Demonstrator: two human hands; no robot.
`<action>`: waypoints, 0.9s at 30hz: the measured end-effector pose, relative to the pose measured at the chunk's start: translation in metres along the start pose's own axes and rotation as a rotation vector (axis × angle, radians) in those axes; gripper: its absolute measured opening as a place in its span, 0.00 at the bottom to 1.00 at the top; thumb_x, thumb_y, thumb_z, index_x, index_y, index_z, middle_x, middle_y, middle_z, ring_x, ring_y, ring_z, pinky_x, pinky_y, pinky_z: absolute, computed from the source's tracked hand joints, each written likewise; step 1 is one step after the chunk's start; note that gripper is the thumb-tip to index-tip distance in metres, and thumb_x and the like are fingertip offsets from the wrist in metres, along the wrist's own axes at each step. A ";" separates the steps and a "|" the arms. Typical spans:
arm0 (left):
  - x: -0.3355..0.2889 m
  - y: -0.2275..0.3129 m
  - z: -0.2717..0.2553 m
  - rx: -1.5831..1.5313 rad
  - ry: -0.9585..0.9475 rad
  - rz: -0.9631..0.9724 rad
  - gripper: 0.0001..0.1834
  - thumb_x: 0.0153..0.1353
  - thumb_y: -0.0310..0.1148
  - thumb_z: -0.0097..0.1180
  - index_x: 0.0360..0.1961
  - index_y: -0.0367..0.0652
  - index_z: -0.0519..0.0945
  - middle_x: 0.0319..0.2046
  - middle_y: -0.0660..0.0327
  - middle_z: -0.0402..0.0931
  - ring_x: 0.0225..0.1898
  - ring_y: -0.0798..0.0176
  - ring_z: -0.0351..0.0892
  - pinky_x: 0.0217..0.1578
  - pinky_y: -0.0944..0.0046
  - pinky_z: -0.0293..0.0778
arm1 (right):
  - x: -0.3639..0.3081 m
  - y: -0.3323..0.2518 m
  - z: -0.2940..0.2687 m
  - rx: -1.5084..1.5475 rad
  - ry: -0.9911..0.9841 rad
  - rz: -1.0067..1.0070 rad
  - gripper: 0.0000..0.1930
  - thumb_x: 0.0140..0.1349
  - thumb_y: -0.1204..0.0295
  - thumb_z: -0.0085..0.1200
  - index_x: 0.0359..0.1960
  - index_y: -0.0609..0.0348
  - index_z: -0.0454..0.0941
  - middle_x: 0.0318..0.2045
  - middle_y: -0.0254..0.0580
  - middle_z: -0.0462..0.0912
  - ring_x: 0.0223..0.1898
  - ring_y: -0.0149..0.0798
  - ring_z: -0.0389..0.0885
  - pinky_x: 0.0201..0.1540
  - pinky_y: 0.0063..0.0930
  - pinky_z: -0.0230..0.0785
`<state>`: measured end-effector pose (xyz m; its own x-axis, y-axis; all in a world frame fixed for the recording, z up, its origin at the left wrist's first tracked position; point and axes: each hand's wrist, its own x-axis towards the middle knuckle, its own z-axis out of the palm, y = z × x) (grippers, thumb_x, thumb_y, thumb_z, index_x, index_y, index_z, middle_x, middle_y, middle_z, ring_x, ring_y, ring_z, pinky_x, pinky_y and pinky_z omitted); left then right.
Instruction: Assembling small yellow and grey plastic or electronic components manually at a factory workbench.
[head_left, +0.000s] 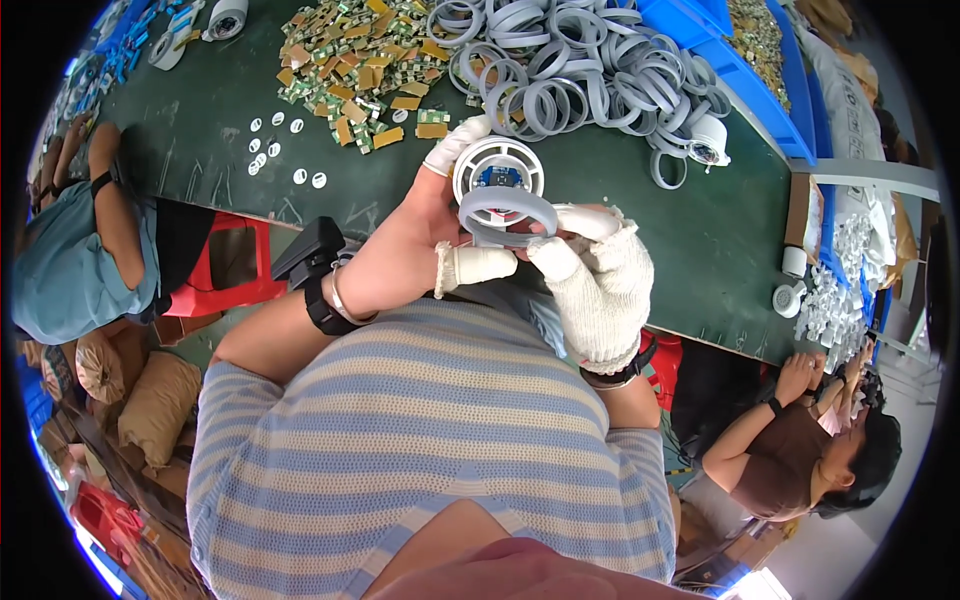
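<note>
My left hand point(395, 245), with cloth covers on its thumb and a finger, is closed around a white round housing point(460, 182). Inside that housing a blue circuit board point(497, 176) shows. In a white knitted glove, my right hand point(605, 285) pinches a grey ring point(546, 216). The ring is tilted over the near side of the housing; whether the two touch, I cannot tell. Beyond my hands lies a heap of grey rings point(560, 105), and left of it a pile of small green and tan circuit boards point(365, 60).
Several white discs point(273, 149) are scattered on the green table point(210, 110). White housings stand at the right point(709, 140) and upper left point(227, 18). Blue bins point(745, 80) line the right. One person point(90, 240) sits at left, another point(790, 450) at right.
</note>
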<state>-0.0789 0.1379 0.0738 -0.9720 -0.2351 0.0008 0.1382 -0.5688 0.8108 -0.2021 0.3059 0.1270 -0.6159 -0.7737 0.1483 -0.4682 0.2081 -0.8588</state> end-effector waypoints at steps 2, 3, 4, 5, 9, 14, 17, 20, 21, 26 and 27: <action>0.000 0.001 0.000 0.031 -0.007 -0.018 0.63 0.58 0.19 0.71 0.82 0.57 0.38 0.71 0.61 0.59 0.70 0.60 0.65 0.69 0.53 0.65 | -0.001 -0.001 0.002 0.043 0.005 0.028 0.12 0.62 0.63 0.69 0.40 0.58 0.88 0.39 0.41 0.88 0.39 0.40 0.84 0.58 0.36 0.70; 0.000 0.001 0.000 0.031 -0.004 -0.018 0.63 0.58 0.19 0.71 0.82 0.57 0.38 0.71 0.61 0.59 0.70 0.60 0.65 0.69 0.53 0.65 | -0.001 -0.001 0.003 0.087 0.010 0.056 0.12 0.62 0.63 0.69 0.40 0.58 0.88 0.38 0.41 0.88 0.39 0.40 0.84 0.60 0.37 0.69; -0.001 0.000 0.000 0.010 -0.003 -0.030 0.63 0.57 0.19 0.71 0.82 0.57 0.38 0.71 0.61 0.60 0.70 0.61 0.65 0.69 0.53 0.65 | 0.000 0.001 0.004 0.088 0.008 0.055 0.12 0.62 0.63 0.69 0.40 0.58 0.88 0.38 0.41 0.88 0.39 0.40 0.84 0.60 0.37 0.69; -0.001 0.000 -0.001 -0.011 -0.001 -0.042 0.64 0.57 0.19 0.71 0.82 0.57 0.38 0.70 0.61 0.60 0.70 0.61 0.66 0.69 0.54 0.66 | 0.002 0.005 0.004 0.036 0.007 -0.037 0.12 0.63 0.66 0.68 0.43 0.58 0.86 0.37 0.42 0.87 0.37 0.40 0.84 0.51 0.34 0.72; -0.002 0.001 -0.001 0.034 -0.004 -0.024 0.64 0.57 0.19 0.72 0.82 0.57 0.38 0.70 0.61 0.61 0.69 0.61 0.67 0.68 0.54 0.67 | 0.001 0.007 0.005 0.013 0.022 -0.128 0.12 0.65 0.70 0.67 0.47 0.59 0.84 0.37 0.43 0.85 0.36 0.39 0.84 0.41 0.31 0.75; -0.002 -0.001 -0.001 -0.012 -0.002 -0.031 0.63 0.57 0.18 0.71 0.82 0.57 0.39 0.69 0.62 0.63 0.68 0.62 0.68 0.67 0.55 0.68 | -0.002 0.005 0.009 0.146 0.055 -0.058 0.11 0.66 0.69 0.66 0.48 0.59 0.84 0.37 0.42 0.85 0.36 0.37 0.83 0.41 0.31 0.75; -0.002 0.000 0.002 0.000 0.004 -0.051 0.63 0.57 0.18 0.71 0.82 0.57 0.40 0.69 0.62 0.63 0.68 0.62 0.69 0.67 0.55 0.69 | -0.001 0.009 0.010 0.177 0.050 -0.044 0.11 0.67 0.69 0.65 0.48 0.59 0.84 0.36 0.41 0.85 0.36 0.36 0.83 0.41 0.30 0.75; -0.002 -0.001 0.000 0.032 -0.003 -0.029 0.62 0.57 0.18 0.70 0.82 0.57 0.40 0.68 0.63 0.63 0.67 0.63 0.69 0.66 0.55 0.70 | -0.001 0.011 0.011 0.200 0.047 -0.034 0.11 0.67 0.69 0.65 0.48 0.59 0.83 0.36 0.41 0.85 0.36 0.35 0.83 0.41 0.29 0.74; -0.001 -0.001 0.001 0.032 -0.003 -0.029 0.62 0.57 0.18 0.70 0.82 0.57 0.40 0.68 0.63 0.63 0.67 0.63 0.69 0.66 0.55 0.70 | -0.002 0.012 0.011 0.194 0.042 -0.023 0.11 0.67 0.69 0.65 0.48 0.59 0.83 0.36 0.40 0.85 0.36 0.35 0.83 0.41 0.28 0.74; 0.000 -0.004 0.000 0.033 0.014 -0.006 0.61 0.57 0.17 0.70 0.82 0.55 0.42 0.67 0.63 0.65 0.67 0.63 0.69 0.67 0.56 0.68 | -0.003 0.007 0.010 0.213 0.036 0.031 0.12 0.67 0.69 0.65 0.48 0.59 0.83 0.36 0.40 0.85 0.36 0.33 0.82 0.41 0.28 0.74; 0.000 -0.004 0.001 0.034 0.013 -0.006 0.61 0.57 0.17 0.70 0.82 0.55 0.42 0.67 0.63 0.65 0.67 0.63 0.69 0.67 0.56 0.68 | -0.003 0.008 0.010 0.201 0.039 0.029 0.12 0.67 0.70 0.65 0.49 0.59 0.83 0.36 0.40 0.85 0.36 0.33 0.82 0.42 0.28 0.74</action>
<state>-0.0795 0.1407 0.0706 -0.9702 -0.2420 -0.0121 0.1251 -0.5433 0.8302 -0.1972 0.3038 0.1150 -0.6529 -0.7448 0.1374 -0.3163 0.1034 -0.9430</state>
